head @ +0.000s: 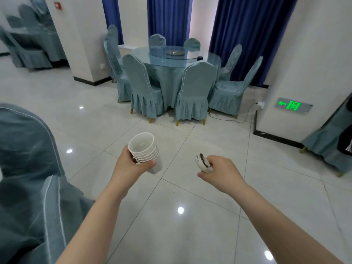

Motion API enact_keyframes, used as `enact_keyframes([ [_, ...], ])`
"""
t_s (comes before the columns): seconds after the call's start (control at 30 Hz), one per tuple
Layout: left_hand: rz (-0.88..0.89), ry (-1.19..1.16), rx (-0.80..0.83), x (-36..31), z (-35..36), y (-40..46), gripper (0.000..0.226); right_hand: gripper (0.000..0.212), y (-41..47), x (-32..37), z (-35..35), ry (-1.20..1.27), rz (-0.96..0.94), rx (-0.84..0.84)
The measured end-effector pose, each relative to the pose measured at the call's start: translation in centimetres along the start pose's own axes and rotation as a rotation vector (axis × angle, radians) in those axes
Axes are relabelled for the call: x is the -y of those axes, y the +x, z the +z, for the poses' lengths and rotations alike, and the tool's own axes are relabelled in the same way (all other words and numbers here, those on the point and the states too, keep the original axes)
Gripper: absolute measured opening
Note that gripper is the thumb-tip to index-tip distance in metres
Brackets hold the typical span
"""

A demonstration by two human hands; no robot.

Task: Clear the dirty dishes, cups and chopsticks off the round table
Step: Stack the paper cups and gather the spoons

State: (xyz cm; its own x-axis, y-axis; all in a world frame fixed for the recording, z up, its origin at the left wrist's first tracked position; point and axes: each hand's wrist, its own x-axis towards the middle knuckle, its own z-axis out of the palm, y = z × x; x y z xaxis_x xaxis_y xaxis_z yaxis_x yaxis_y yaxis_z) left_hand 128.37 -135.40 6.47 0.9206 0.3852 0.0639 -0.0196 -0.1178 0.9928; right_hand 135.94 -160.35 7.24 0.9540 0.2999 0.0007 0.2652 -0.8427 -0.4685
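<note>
Hands around stacked cups

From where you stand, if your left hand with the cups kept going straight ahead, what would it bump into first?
Probably the covered chair at the round table; before that only open floor lies ahead of the left hand holding the stacked cups. Depth is uncertain.

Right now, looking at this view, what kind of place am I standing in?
Most likely a restaurant banquet hall. A round table with a glass turntable stands ringed by fabric-covered chairs, and a lit green exit sign sits low on the wall. Your left hand holds stacked paper cups.
</note>
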Motion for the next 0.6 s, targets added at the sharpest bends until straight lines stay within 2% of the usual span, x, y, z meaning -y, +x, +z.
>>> enact_keyframes([
  [0.37,-0.012,-0.066,-0.076,2.4,4.9,14.7,0.052,0.040,17.6,-3.0,-1.2,-0.087,-0.078,0.095],
  [0.47,-0.001,-0.072,-0.102,1.9,4.7,18.1,0.054,0.037,22.1,-2.5,-1.5,-0.084,-0.097,0.082],
  [0.6,-0.009,-0.059,-0.173,1.7,3.2,21.5,0.058,0.029,27.5,-0.9,-0.4,-0.080,-0.161,0.155],
])
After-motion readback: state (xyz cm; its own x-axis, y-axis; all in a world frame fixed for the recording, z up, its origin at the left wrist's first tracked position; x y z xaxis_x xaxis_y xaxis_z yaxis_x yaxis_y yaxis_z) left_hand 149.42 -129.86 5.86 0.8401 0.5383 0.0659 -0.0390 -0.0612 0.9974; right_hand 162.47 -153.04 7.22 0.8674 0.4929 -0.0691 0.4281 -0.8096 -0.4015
